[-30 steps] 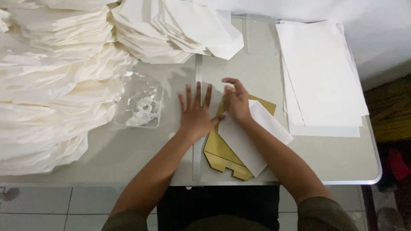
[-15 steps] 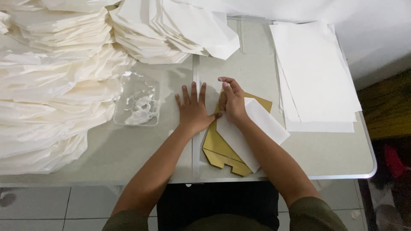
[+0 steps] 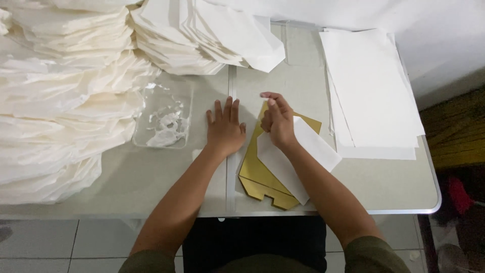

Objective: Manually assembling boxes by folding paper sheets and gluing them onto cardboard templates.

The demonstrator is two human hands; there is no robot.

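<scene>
My left hand (image 3: 225, 130) lies flat and open on the table (image 3: 151, 177), fingers spread, beside the gold template (image 3: 258, 174). My right hand (image 3: 277, 119) is curled, pinching the white sheet (image 3: 298, 151) that lies over the template near the front edge. Glue tray (image 3: 164, 119) just left. Paper stack (image 3: 371, 91) right; bag piles (image 3: 60, 101) crowd the left.

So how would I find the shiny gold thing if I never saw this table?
Start at the grey table and go to its front edge, between the person's two arms. Under the right hand lies a white folded paper, and beneath that the gold card. It is the only gold, notched piece; everything around is white.
</scene>
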